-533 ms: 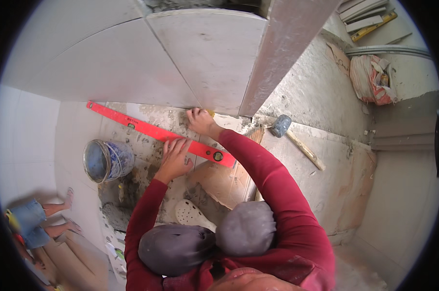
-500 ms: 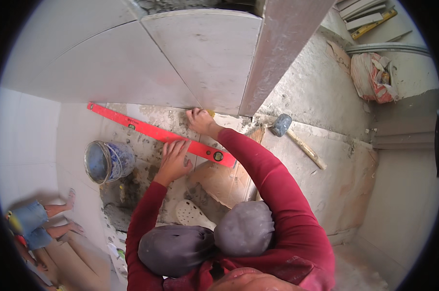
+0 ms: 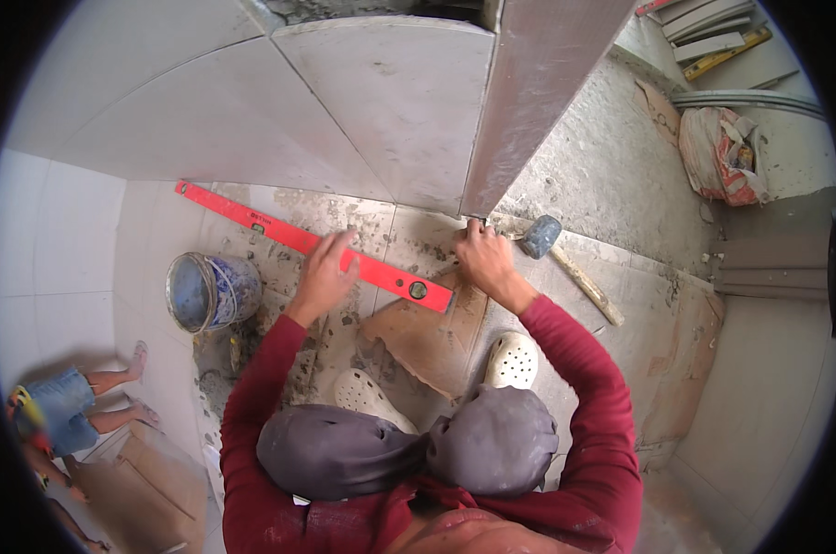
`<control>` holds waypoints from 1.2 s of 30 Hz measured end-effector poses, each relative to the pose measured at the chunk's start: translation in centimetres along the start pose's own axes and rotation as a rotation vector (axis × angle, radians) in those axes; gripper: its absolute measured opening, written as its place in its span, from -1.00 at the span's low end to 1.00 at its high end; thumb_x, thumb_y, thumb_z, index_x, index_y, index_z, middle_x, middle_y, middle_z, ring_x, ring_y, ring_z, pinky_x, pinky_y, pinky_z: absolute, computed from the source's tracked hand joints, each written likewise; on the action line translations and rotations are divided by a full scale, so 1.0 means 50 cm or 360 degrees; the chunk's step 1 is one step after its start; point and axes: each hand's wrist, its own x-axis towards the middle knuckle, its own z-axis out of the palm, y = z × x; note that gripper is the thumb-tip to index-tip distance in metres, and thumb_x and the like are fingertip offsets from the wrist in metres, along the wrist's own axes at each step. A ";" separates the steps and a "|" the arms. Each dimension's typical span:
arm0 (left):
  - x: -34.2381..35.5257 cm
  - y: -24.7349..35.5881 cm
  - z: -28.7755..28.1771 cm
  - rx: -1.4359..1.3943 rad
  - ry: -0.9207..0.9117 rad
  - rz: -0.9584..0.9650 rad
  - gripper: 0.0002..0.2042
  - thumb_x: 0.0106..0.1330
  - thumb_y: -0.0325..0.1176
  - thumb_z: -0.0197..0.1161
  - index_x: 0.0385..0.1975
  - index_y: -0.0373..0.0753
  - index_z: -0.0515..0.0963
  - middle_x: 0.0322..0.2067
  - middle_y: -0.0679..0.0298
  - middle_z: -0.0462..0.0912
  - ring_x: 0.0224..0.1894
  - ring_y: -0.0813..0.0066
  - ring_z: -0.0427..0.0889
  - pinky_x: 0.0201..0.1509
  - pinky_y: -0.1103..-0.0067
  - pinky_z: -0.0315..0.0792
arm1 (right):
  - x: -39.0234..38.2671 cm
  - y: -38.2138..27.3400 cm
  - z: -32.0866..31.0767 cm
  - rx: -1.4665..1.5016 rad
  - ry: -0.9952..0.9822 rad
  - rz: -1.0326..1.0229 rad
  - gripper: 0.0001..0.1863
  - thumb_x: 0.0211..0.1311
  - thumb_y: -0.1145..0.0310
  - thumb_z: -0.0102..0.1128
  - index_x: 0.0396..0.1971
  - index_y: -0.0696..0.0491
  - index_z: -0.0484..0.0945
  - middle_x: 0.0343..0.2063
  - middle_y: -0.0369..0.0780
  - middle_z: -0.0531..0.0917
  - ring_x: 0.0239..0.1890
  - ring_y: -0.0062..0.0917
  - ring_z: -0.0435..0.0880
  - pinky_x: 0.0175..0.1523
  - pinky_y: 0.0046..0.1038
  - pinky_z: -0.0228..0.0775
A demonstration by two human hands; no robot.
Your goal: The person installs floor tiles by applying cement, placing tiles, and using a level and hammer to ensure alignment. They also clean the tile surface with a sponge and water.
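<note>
My left hand (image 3: 330, 263) is over the middle of a red spirit level (image 3: 384, 277), its fingers apart; I cannot tell whether they touch it. My right hand (image 3: 481, 246) is at the foot of the brownish-grey vertical post (image 3: 519, 97), beside the bottom edge of the grey wall tiles (image 3: 362, 111). Its fingers are curled together, and what they grip, if anything, is hidden. A mallet (image 3: 542, 237) with a dark head and pale wooden handle lies to the right of that hand. Torn cardboard (image 3: 418, 342) lies below the level.
A bucket (image 3: 194, 295) stands at left. Beyond it another person's legs (image 3: 62, 402) show, beside cardboard (image 3: 141, 471). At upper right are a woven sack (image 3: 713, 152), long grey pipes (image 3: 741, 100), tile offcuts and a yellow level (image 3: 722, 57). Both my clogs (image 3: 512, 360) are on the floor.
My right hand has moved right, from beside the tile joint to the post's foot. My left hand has risen slightly, fingers lifting. The right clog has come into sight.
</note>
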 end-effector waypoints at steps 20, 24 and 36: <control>0.303 0.372 -0.336 0.0851 0.1128 0.1056 -0.78 0.41 -0.52 0.30 0.01 -0.32 0.68 -0.04 0.18 0.76 0.02 0.32 0.66 0.10 0.46 0.48 | -0.003 -0.162 0.067 0.2510 -0.0110 -0.0126 -0.53 0.33 0.19 0.17 0.15 0.12 0.58 -0.07 -0.02 0.73 -0.02 -0.28 0.72 0.12 -0.28 0.54; 0.316 0.378 -0.322 0.1118 0.1101 0.1054 -0.80 0.39 -0.50 0.33 -0.02 -0.26 0.69 -0.07 0.25 0.77 -0.02 0.32 0.66 0.15 0.46 0.41 | -0.023 -0.262 0.092 0.2016 -0.0133 -0.0286 -0.55 0.25 0.12 0.16 0.02 0.10 0.63 -0.14 0.02 0.72 -0.04 -0.14 0.73 0.03 -0.16 0.57; 0.324 0.386 -0.333 0.0842 0.1139 0.1032 -0.82 0.45 -0.46 0.28 -0.04 -0.37 0.64 -0.08 0.12 0.74 -0.01 0.31 0.64 0.14 0.45 0.46 | -0.048 -0.243 0.105 0.1621 -0.0445 -0.0548 -0.52 0.09 0.20 0.21 0.01 0.07 0.66 -0.14 0.02 0.74 -0.03 -0.07 0.73 0.03 -0.08 0.58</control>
